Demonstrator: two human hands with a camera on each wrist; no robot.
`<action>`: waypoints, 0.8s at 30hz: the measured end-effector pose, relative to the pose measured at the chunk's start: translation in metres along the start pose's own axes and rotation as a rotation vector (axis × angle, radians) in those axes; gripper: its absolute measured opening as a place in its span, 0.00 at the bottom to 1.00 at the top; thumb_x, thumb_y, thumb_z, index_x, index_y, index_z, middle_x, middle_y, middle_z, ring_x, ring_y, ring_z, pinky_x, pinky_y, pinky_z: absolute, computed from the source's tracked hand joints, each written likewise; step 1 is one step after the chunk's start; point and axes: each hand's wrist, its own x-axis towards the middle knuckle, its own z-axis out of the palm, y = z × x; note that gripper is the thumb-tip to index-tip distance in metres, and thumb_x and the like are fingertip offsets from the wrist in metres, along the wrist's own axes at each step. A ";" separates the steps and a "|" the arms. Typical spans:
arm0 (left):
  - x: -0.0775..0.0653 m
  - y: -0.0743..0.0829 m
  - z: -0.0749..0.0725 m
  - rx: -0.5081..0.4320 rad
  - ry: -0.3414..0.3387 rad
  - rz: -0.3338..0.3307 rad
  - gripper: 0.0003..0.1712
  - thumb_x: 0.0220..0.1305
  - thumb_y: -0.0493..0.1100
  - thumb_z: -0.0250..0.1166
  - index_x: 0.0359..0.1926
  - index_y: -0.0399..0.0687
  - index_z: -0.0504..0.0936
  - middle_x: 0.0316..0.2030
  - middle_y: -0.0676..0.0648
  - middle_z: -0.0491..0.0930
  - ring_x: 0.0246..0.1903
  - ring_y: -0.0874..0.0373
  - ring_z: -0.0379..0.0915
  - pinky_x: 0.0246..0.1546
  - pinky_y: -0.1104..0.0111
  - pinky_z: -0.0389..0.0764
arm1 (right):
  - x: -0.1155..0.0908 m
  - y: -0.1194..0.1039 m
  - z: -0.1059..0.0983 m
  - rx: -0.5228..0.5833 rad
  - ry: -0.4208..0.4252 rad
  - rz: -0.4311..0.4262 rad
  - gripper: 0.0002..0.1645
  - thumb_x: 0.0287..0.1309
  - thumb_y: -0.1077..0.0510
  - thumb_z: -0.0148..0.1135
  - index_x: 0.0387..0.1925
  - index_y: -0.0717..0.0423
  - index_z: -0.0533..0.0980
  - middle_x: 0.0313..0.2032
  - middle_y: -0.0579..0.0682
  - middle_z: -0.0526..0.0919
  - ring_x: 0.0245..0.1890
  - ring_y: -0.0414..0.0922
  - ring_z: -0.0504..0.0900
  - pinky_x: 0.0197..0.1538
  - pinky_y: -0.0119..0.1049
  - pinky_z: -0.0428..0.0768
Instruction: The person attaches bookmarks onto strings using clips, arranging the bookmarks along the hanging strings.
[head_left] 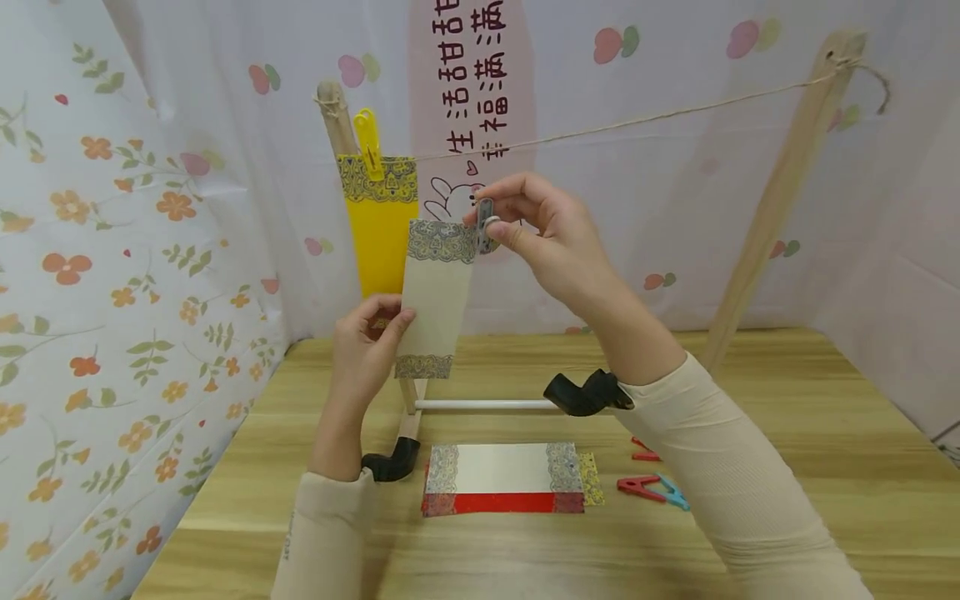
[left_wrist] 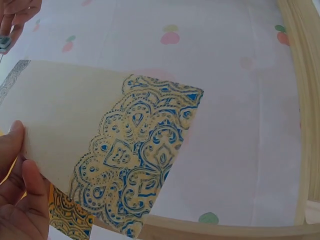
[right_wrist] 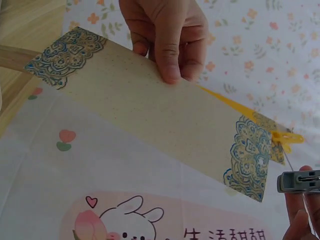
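Observation:
My left hand pinches the left edge of a cream paper strip between thumb and fingers. Blue-and-gold lace patterns band both ends of the strip, which stands nearly upright below the string. Beside its upper right corner, my right hand holds a grey clothespin between thumb and fingers. In the right wrist view the clothespin sits just past the strip's patterned end. Behind the left hand, a yellow strip hangs from the string under a yellow clothespin.
The string spans a left wooden post and a right wooden post. A white rod runs low between them. On the table lie stacked cream and red strips, with red and blue clothespins nearby.

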 end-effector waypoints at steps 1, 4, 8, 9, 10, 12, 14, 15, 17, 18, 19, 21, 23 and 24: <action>0.001 0.000 0.000 -0.009 0.008 0.003 0.06 0.61 0.29 0.67 0.38 0.29 0.83 0.30 0.46 0.83 0.29 0.70 0.74 0.24 0.80 0.72 | 0.002 -0.001 0.001 0.015 0.001 -0.002 0.15 0.66 0.68 0.58 0.53 0.65 0.74 0.46 0.59 0.86 0.41 0.47 0.81 0.45 0.35 0.80; 0.003 0.001 0.002 -0.026 0.028 0.009 0.06 0.61 0.29 0.67 0.39 0.28 0.83 0.30 0.48 0.83 0.28 0.70 0.74 0.25 0.81 0.73 | 0.009 -0.005 0.003 0.059 0.013 -0.019 0.14 0.66 0.70 0.58 0.52 0.66 0.74 0.44 0.56 0.87 0.40 0.48 0.81 0.40 0.34 0.82; 0.007 0.004 0.005 -0.054 0.048 0.014 0.07 0.61 0.29 0.67 0.39 0.27 0.83 0.29 0.55 0.80 0.27 0.69 0.73 0.26 0.81 0.74 | 0.018 -0.011 0.004 0.119 0.045 -0.039 0.12 0.66 0.71 0.57 0.50 0.66 0.75 0.40 0.50 0.87 0.41 0.48 0.82 0.43 0.33 0.81; 0.008 0.005 0.005 -0.064 0.052 0.017 0.07 0.61 0.29 0.67 0.39 0.27 0.82 0.29 0.57 0.80 0.27 0.69 0.73 0.26 0.81 0.74 | 0.020 -0.012 0.004 0.131 0.056 -0.042 0.11 0.66 0.71 0.57 0.49 0.65 0.75 0.40 0.49 0.87 0.42 0.48 0.82 0.46 0.32 0.80; 0.009 0.006 0.006 -0.071 0.056 0.021 0.07 0.61 0.29 0.67 0.39 0.27 0.82 0.29 0.59 0.79 0.27 0.69 0.72 0.26 0.81 0.74 | 0.023 -0.014 0.004 0.145 0.065 -0.041 0.11 0.66 0.71 0.57 0.48 0.65 0.75 0.39 0.48 0.87 0.42 0.48 0.82 0.48 0.33 0.79; 0.011 0.008 0.006 -0.078 0.063 0.032 0.07 0.61 0.29 0.67 0.38 0.26 0.82 0.29 0.61 0.78 0.27 0.69 0.72 0.26 0.81 0.74 | 0.027 -0.017 0.005 0.162 0.081 -0.046 0.10 0.66 0.71 0.57 0.47 0.64 0.76 0.38 0.46 0.88 0.43 0.48 0.83 0.52 0.33 0.79; 0.012 0.009 0.006 -0.077 0.071 0.042 0.07 0.61 0.30 0.67 0.38 0.26 0.82 0.29 0.58 0.79 0.27 0.70 0.73 0.26 0.81 0.75 | 0.030 -0.021 0.006 0.171 0.095 -0.049 0.09 0.66 0.71 0.57 0.46 0.64 0.76 0.38 0.46 0.88 0.43 0.48 0.83 0.55 0.34 0.78; 0.013 0.010 0.006 -0.075 0.072 0.045 0.07 0.61 0.30 0.67 0.38 0.26 0.82 0.30 0.54 0.80 0.28 0.70 0.73 0.27 0.81 0.75 | 0.031 -0.022 0.007 0.173 0.099 -0.048 0.09 0.66 0.71 0.57 0.46 0.64 0.76 0.37 0.46 0.88 0.44 0.48 0.83 0.57 0.35 0.78; 0.014 0.011 0.007 -0.068 0.073 0.045 0.07 0.62 0.30 0.67 0.39 0.27 0.82 0.31 0.47 0.82 0.28 0.70 0.74 0.27 0.81 0.75 | 0.034 -0.026 0.008 0.166 0.109 -0.049 0.08 0.66 0.71 0.57 0.45 0.64 0.76 0.37 0.47 0.87 0.44 0.49 0.83 0.58 0.36 0.78; 0.015 0.012 0.007 -0.068 0.072 0.044 0.07 0.62 0.30 0.67 0.39 0.27 0.82 0.31 0.42 0.82 0.29 0.70 0.74 0.27 0.81 0.75 | 0.036 -0.027 0.009 0.164 0.116 -0.049 0.08 0.66 0.71 0.57 0.45 0.63 0.76 0.36 0.47 0.87 0.43 0.49 0.83 0.59 0.36 0.78; 0.015 0.012 0.007 -0.065 0.071 0.041 0.07 0.62 0.31 0.67 0.39 0.27 0.82 0.32 0.39 0.82 0.29 0.70 0.74 0.27 0.81 0.75 | 0.037 -0.028 0.010 0.159 0.123 -0.047 0.08 0.66 0.71 0.57 0.45 0.63 0.76 0.36 0.47 0.87 0.44 0.49 0.83 0.58 0.36 0.78; 0.016 0.014 0.007 -0.059 0.069 0.037 0.08 0.62 0.31 0.67 0.40 0.28 0.83 0.33 0.35 0.82 0.30 0.70 0.74 0.27 0.81 0.75 | 0.041 -0.031 0.011 0.148 0.139 -0.049 0.08 0.65 0.71 0.57 0.44 0.63 0.77 0.36 0.48 0.87 0.43 0.50 0.82 0.57 0.35 0.79; 0.018 0.016 0.007 -0.054 0.070 0.038 0.08 0.62 0.32 0.68 0.40 0.28 0.83 0.34 0.34 0.82 0.30 0.70 0.74 0.26 0.81 0.75 | 0.046 -0.033 0.013 0.138 0.153 -0.052 0.07 0.65 0.71 0.57 0.44 0.63 0.77 0.36 0.49 0.87 0.43 0.50 0.82 0.55 0.34 0.79; 0.018 0.016 0.008 -0.053 0.071 0.039 0.08 0.62 0.32 0.68 0.40 0.28 0.83 0.34 0.34 0.82 0.30 0.69 0.74 0.26 0.81 0.74 | 0.049 -0.034 0.014 0.136 0.157 -0.056 0.07 0.65 0.71 0.57 0.44 0.63 0.77 0.36 0.50 0.87 0.42 0.50 0.82 0.55 0.34 0.79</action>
